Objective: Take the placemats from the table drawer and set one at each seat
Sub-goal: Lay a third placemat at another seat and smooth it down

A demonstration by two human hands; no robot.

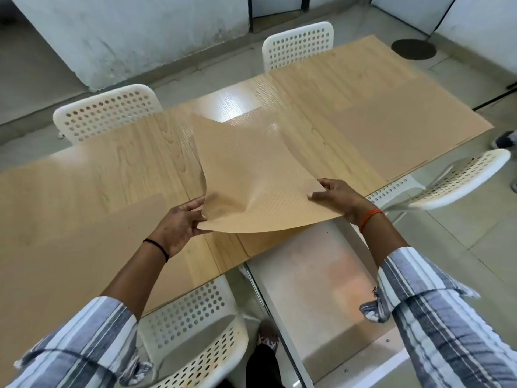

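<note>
both hands hold one tan placemat (251, 175) over the tabletop (126, 152): left hand (181, 222) pinches its near-left corner, right hand (340, 198) pinches the near-right edge. mat is bowed, far corner up, long axis roughly left-right across the body, lying ahead of both hands. open drawer (313, 275) sits below right, another mat edge (265, 242) under the held one. mats look already down at far right (405, 130) and near left (70, 247). judgement: lower it flat at the seat by the near chair (195, 331).
</note>
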